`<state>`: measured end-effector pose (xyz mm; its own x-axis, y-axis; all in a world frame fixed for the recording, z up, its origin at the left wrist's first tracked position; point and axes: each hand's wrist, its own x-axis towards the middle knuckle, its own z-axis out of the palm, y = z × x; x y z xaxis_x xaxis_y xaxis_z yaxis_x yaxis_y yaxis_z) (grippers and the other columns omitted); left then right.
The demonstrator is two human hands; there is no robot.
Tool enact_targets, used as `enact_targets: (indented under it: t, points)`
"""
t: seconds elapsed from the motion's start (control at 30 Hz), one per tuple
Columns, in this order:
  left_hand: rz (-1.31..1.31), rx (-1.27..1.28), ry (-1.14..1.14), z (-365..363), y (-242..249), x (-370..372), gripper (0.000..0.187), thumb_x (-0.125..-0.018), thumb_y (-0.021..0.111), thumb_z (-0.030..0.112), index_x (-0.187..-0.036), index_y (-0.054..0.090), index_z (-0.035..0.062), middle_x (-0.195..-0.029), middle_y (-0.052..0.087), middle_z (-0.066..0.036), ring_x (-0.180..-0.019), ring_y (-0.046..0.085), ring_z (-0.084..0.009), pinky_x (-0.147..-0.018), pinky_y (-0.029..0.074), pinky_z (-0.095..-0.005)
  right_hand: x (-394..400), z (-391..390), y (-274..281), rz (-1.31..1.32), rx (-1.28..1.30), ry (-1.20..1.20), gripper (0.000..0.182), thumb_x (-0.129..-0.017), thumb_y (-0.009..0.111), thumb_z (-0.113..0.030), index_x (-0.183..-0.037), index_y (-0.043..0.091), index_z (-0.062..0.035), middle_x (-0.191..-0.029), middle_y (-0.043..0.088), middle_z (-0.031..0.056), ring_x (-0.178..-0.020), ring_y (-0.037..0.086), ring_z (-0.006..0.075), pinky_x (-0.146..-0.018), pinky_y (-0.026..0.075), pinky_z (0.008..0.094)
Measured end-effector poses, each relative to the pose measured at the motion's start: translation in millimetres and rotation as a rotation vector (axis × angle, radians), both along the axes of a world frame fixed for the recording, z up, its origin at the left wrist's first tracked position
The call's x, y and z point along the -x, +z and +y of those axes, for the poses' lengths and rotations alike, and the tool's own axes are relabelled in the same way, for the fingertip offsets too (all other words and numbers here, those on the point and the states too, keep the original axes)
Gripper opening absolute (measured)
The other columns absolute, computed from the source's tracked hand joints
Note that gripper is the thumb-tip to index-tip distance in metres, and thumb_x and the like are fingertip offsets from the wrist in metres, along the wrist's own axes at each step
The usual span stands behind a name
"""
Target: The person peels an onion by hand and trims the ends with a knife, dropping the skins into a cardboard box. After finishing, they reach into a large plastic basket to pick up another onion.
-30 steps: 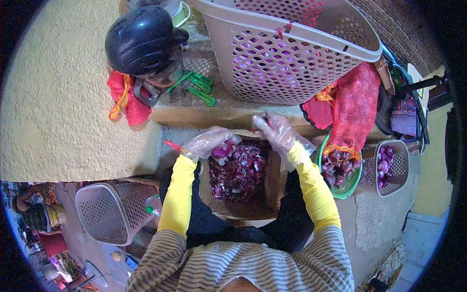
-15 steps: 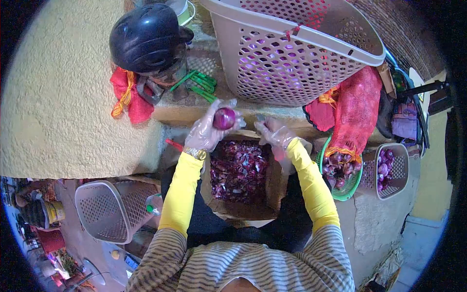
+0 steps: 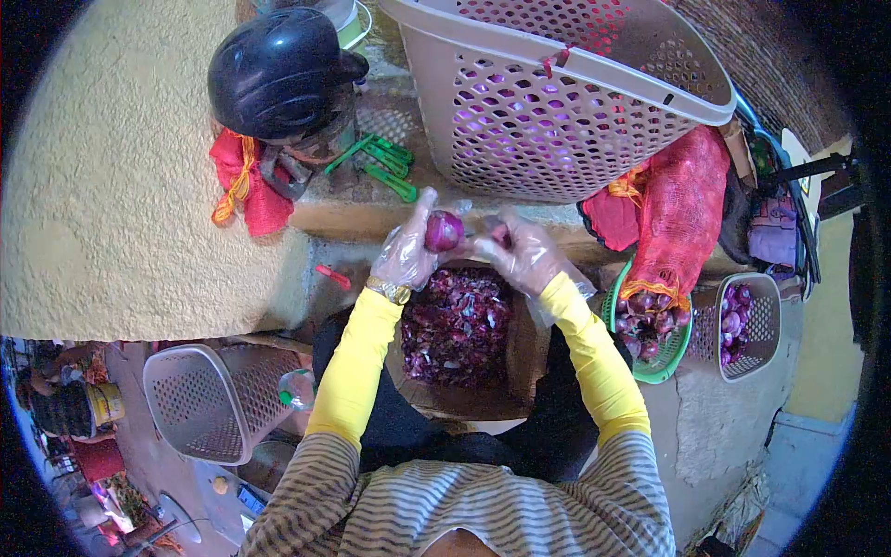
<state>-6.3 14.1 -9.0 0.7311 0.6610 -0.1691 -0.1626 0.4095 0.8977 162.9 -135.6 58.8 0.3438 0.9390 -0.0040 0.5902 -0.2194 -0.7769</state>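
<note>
A peeled-looking purple onion (image 3: 445, 232) rests in my left hand (image 3: 406, 249), the gloved fingers closed around its left side. My right hand (image 3: 531, 251), also in a clear plastic glove, is close by on the onion's right, its fingers pinched on what looks like a small knife, mostly hidden by the fingers. Both hands are above the far edge of a cardboard box (image 3: 464, 402) between my knees. Inside the box lies a thick layer of purple onion skins (image 3: 457, 325).
A large perforated basket (image 3: 566, 121) stands on the ledge ahead. On the right are a red mesh sack (image 3: 684, 213), a green basket of onions (image 3: 657, 362) and a smaller onion basket (image 3: 750, 357). A black helmet (image 3: 278, 70), green-handled tools (image 3: 394, 181) and another basket (image 3: 190, 408) are leftward.
My right hand has moved left and turned toward the onion, now nearly meeting my left hand. The onion has shifted slightly right and down in my left hand.
</note>
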Motion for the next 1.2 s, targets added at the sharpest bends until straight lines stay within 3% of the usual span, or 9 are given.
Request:
enact_targets:
  t: [0.17,0.23,0.57,0.67,0.73,0.87,0.97,1.03,1.2]
  points:
    - [0.077,-0.139,-0.138,-2.9,-11.1,-0.3,0.047,-0.106,0.054,0.032,-0.142,0.052,0.0016,-0.12,0.071,-0.014,-0.107,0.069,-0.0242,-0.099,0.053,-0.04,5.8,0.3,20.4,-0.158,0.086,0.087,0.076,-0.071,0.08,-0.068,-0.113,0.069,-0.0055,-0.089,0.069,0.0156,-0.08,0.069,0.0357,-0.075,0.055,0.0451]
    - [0.247,-0.962,-0.21,-23.7,51.9,9.8,0.064,-0.098,0.062,0.008,-0.156,0.035,0.0053,-0.116,0.071,-0.015,-0.103,0.07,-0.0275,-0.095,0.054,-0.0426,7.9,0.6,18.4,-0.174,0.013,0.094,0.074,-0.071,0.079,-0.069,-0.112,0.071,-0.0082,-0.088,0.07,0.0145,-0.081,0.07,0.0357,-0.075,0.056,0.0451]
    - [0.319,-1.008,-0.163,-13.2,12.6,4.2,0.074,-0.095,0.066,0.003,-0.159,0.03,0.0117,-0.108,0.072,-0.013,-0.096,0.069,-0.0255,-0.092,0.054,-0.0393,9.9,4.6,22.8,-0.189,0.064,0.13,0.074,-0.073,0.076,-0.07,-0.122,0.071,-0.0154,-0.086,0.072,0.0133,-0.079,0.071,0.0349,-0.074,0.056,0.045]
    - [0.104,0.446,-0.263,-3.1,6.7,-4.8,0.07,-0.097,0.067,0.005,-0.158,0.034,0.013,-0.109,0.072,-0.011,-0.095,0.067,-0.0225,-0.093,0.053,-0.0364,10.5,5.8,22.5,-0.14,0.082,0.145,0.068,-0.076,0.074,-0.07,-0.116,0.073,-0.0147,-0.084,0.071,0.0145,-0.078,0.07,0.036,-0.073,0.055,0.0458]
    - [0.1,-1.041,-0.197,-12.1,1.6,5.8,0.077,-0.096,0.06,-0.005,-0.161,0.025,0.0158,-0.114,0.069,-0.014,-0.093,0.067,-0.0261,-0.09,0.056,-0.0405,10.7,7.1,23.5,-0.163,0.167,0.143,0.064,-0.08,0.07,-0.07,-0.104,0.074,-0.0112,-0.08,0.07,0.0162,-0.076,0.07,0.0372,-0.071,0.054,0.0473]
    - [-0.007,-0.78,-0.293,0.6,-49.2,-0.7,0.082,-0.094,0.06,-0.008,-0.162,0.022,0.0162,-0.116,0.069,-0.014,-0.094,0.067,-0.0263,-0.09,0.056,-0.0425,10.8,8.7,14.1,-0.177,0.202,0.142,0.061,-0.085,0.065,-0.069,-0.094,0.072,-0.0085,-0.078,0.07,0.0171,-0.077,0.069,0.0385,-0.071,0.053,0.0484]
    - [0.059,-0.983,-0.147,-18.4,31.0,4.5,0.059,-0.103,0.058,0.011,-0.157,0.035,0.0101,-0.117,0.07,-0.014,-0.096,0.068,-0.0249,-0.093,0.055,-0.0397,11.3,8.4,11.5,-0.14,0.125,0.14,0.06,-0.09,0.061,-0.066,-0.091,0.072,-0.0076,-0.077,0.07,0.0181,-0.077,0.069,0.0399,-0.071,0.053,0.0487]
    - [0.137,0.272,-0.258,-18.4,58.4,-3.8,0.05,-0.109,0.045,0.037,-0.146,0.05,0.003,-0.117,0.07,-0.014,-0.099,0.068,-0.0238,-0.098,0.053,-0.0369,12.5,9.1,15.6,-0.198,0.133,0.169,0.058,-0.093,0.058,-0.064,-0.092,0.072,-0.0076,-0.079,0.07,0.0189,-0.078,0.069,0.0409,-0.072,0.053,0.0491]
    - [0.094,-0.29,-0.214,-20.8,40.0,-1.3,0.073,-0.106,0.035,0.061,-0.13,0.063,-0.002,-0.118,0.07,-0.016,-0.101,0.067,-0.0214,-0.1,0.05,-0.035,12.7,7.2,8.8,-0.308,0.07,0.2,0.057,-0.092,0.059,-0.063,-0.092,0.074,-0.0085,-0.078,0.07,0.0185,-0.076,0.069,0.0402,-0.07,0.054,0.0494]
